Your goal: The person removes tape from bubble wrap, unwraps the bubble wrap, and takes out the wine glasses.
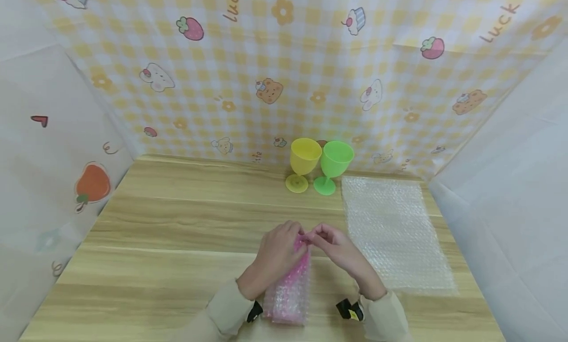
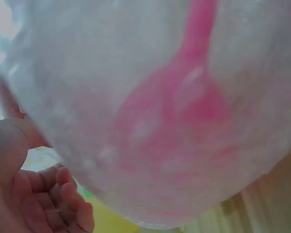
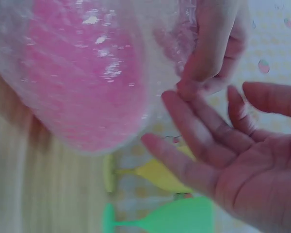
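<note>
A pink goblet [image 2: 169, 107] shows through a layer of clear bubble wrap [image 2: 72, 92], its stem and flaring end visible in the left wrist view. In the head view the wrapped bundle [image 1: 288, 302] lies lengthwise on the table, partly covered by my left forearm. My left hand [image 1: 276, 251] lies over its far end and pinches the wrap's edge, thumb pointing toward the right hand. Fingertips of my right hand [image 3: 242, 170] meet the left fingertips at that end. Several right fingers are extended, and nothing shows between them in the right wrist view.
A yellow goblet [image 1: 305, 157] and a green goblet [image 1: 336, 159] stand side by side near the back wall. On the right, a flat sheet of bubble wrap [image 1: 395, 233] covers part of the wooden table [image 1: 155, 223]. Printed cloth walls [image 1: 199, 85] enclose the back and sides.
</note>
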Action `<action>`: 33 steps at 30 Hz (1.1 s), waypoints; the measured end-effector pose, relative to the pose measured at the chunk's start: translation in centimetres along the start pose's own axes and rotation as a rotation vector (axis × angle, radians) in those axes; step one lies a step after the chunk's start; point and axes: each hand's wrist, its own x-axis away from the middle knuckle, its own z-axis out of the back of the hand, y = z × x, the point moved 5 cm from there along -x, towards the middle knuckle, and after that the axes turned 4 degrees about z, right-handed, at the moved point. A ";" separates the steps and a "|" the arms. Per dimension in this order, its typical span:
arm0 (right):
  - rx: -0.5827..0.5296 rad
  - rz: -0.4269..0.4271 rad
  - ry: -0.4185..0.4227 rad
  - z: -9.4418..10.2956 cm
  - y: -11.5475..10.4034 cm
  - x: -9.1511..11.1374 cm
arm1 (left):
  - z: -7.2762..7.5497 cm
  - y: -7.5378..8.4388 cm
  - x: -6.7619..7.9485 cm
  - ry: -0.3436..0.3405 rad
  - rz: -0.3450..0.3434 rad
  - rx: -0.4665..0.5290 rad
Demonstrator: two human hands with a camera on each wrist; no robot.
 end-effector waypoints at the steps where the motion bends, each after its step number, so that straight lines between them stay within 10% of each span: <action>1: 0.047 -0.016 0.027 0.1 -0.2 0.1 | 0.1 0.1 -0.1 0.006 0.001 -0.014; 11: 0.303 -0.109 0.247 0.9 -1.1 0.7 | 1.0 0.0 -0.4 -0.025 0.032 0.041; 20: 0.689 0.140 0.127 -3.6 0.0 0.3 | 1.8 -1.6 0.1 -0.008 0.104 0.151; 33: 0.751 0.206 0.243 -5.6 0.3 0.2 | 4.4 -5.3 0.4 -0.037 0.234 0.196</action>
